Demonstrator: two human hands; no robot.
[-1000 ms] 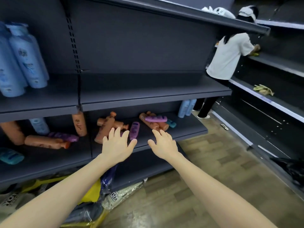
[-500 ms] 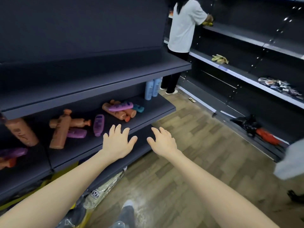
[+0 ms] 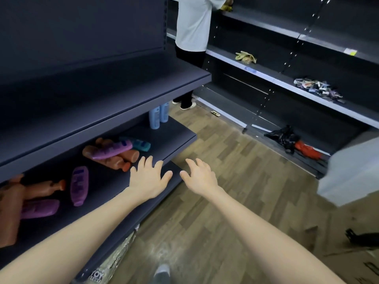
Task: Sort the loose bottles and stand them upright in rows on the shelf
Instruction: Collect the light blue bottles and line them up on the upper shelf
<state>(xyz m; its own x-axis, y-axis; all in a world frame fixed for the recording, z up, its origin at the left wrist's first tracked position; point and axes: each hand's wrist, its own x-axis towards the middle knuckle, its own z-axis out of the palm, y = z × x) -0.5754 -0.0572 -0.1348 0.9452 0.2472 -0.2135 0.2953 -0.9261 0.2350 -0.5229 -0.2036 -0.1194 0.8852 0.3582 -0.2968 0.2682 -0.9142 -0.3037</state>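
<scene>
Loose bottles lie on the lower dark shelf [image 3: 178, 136]. A purple bottle [image 3: 111, 149] rests across orange-brown bottles [image 3: 114, 161], with a teal bottle [image 3: 141, 144] behind them. Another purple bottle [image 3: 79, 185] lies alone further left, and a third purple one [image 3: 39, 209] lies beside more orange bottles [image 3: 12, 203] at the left edge. Two light blue bottles [image 3: 158, 115] stand upright at the shelf's far end. My left hand [image 3: 148, 177] hovers with spread fingers over the shelf's front edge, holding nothing. My right hand [image 3: 200, 175] is held out beside it over the floor, fingers relaxed and empty.
The middle shelf [image 3: 123, 93] above is bare. A person in a white shirt [image 3: 194, 23] stands at the far shelving. Opposite shelves hold yellow gloves [image 3: 245, 56], a heap of small packets [image 3: 316, 88], and black and red bags [image 3: 291, 140]. A wrapped package [image 3: 110, 265] lies under the shelf.
The view has swung right and down along the aisle. The bottles have slid toward the left of the view. Both hands stay outstretched and empty.
</scene>
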